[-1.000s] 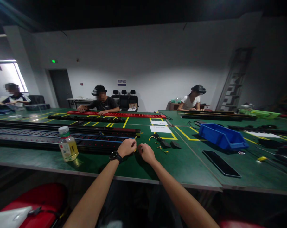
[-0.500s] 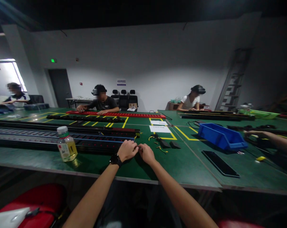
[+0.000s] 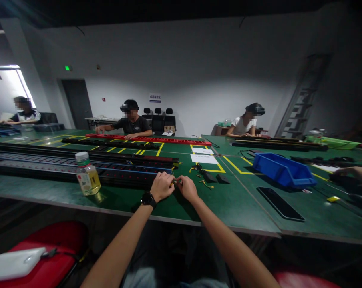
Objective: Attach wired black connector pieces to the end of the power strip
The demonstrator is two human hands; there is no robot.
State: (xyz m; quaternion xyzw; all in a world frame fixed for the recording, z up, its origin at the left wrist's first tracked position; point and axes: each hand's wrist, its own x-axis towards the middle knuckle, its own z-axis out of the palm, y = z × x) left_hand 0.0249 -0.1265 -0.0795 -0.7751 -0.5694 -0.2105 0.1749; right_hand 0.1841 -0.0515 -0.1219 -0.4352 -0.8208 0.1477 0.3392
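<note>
My left hand (image 3: 163, 187), with a black watch on its wrist, is closed at the right end of a long black rail (image 3: 130, 179). A small yellow-green wire (image 3: 172, 184) shows at its fingertips. My right hand (image 3: 187, 188) faces it in a pinch, the fingertips almost meeting the left ones. What the right fingers pinch is too small to make out. To the right lie a loose yellow-green wire (image 3: 207, 185), a black wedge-shaped piece (image 3: 223, 179) and a bundle of dark connectors (image 3: 198, 168).
A drink bottle (image 3: 88, 176) stands before the rails at left. A blue bin (image 3: 284, 172) and a phone (image 3: 279, 204) lie to the right. Paper sheets (image 3: 203, 159) lie beyond my hands. Co-workers sit across the table; another person's hand (image 3: 356, 174) reaches in at right.
My hands stay together at the rail's end; a small gap and the yellow-green wire now show between the fingertips. The view has tilted slightly. The person's hand at right has shifted rightward.
</note>
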